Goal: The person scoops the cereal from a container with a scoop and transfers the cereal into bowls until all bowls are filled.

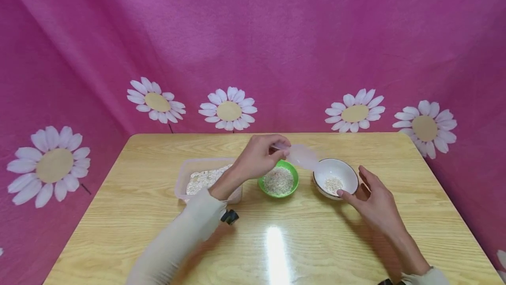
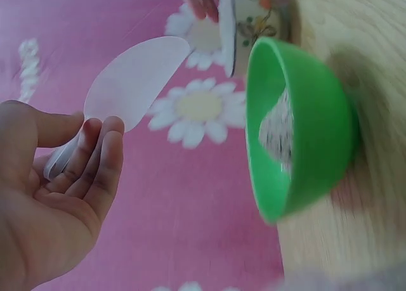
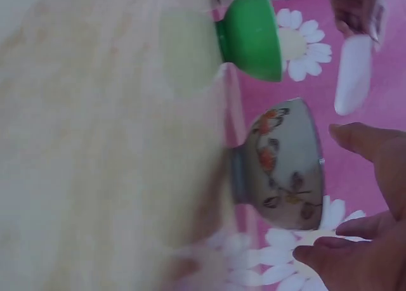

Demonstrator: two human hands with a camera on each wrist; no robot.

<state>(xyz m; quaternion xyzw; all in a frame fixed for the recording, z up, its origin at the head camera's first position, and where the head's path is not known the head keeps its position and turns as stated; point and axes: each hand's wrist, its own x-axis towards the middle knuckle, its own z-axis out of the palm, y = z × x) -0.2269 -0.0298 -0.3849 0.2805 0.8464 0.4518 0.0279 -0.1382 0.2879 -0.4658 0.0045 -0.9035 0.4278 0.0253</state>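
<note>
My left hand [image 1: 258, 155] pinches the handle of a translucent white plastic scoop [image 2: 136, 82]. The scoop's blade is up in the air, between a green bowl [image 2: 320, 132] and a white bowl [image 1: 344, 173] in the head view. Pale flakes [image 1: 278, 181] heap up inside the green bowl, and a small amount of flakes [image 1: 334, 185] lies in the bottom of the white one. Orange flowers and leaves decorate the white bowl's outside in the right wrist view. Beside that bowl is my right hand [image 1: 377, 203], thumb and fingers spread apart, fingertips close to the rim.
On the left of the wooden table [image 1: 308, 241], a clear plastic tub [image 1: 182, 179] holds more pale flakes, partly covered by my left forearm. A pink curtain [image 1: 253, 48] with daisies hangs behind the table and along its sides.
</note>
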